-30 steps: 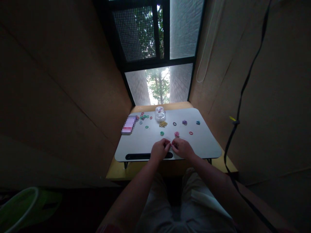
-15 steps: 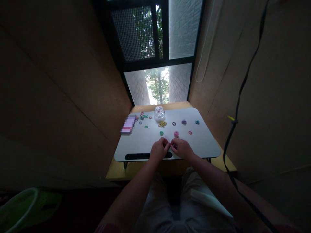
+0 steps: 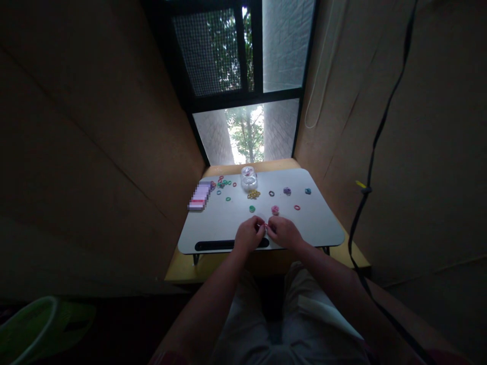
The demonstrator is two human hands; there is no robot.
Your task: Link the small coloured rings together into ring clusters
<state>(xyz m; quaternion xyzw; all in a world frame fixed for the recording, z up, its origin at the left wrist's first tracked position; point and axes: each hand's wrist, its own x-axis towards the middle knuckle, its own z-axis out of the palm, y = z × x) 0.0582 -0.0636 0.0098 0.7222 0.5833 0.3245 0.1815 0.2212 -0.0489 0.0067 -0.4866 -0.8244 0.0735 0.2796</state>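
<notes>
Over the front middle of the white lap desk (image 3: 315, 223), my left hand (image 3: 249, 234) and my right hand (image 3: 283, 232) meet with fingertips pinched. Between them shows a thin, small red ring (image 3: 266, 225), partly hidden by the fingers. Just beyond the hands lie a pink bundle of rings (image 3: 275, 209) and a green bundle (image 3: 252, 209). A red ring (image 3: 297, 207) lies to the right of the pink bundle. Farther back are a yellow heap of rings (image 3: 253, 194), a dark ring (image 3: 271, 193), a purple bundle (image 3: 287, 191) and a blue-green bundle (image 3: 308, 191).
A clear plastic jar (image 3: 249, 178) stands at the back of the desk. At the left edge lies a phone (image 3: 200, 195), beside several loose coloured rings (image 3: 224, 183). A black slot (image 3: 215, 245) runs along the front. A dark cord (image 3: 375, 147) hangs at the right.
My fingertips have parted slightly, and more of the small red ring shows between them. The things on the desk stay where they were.
</notes>
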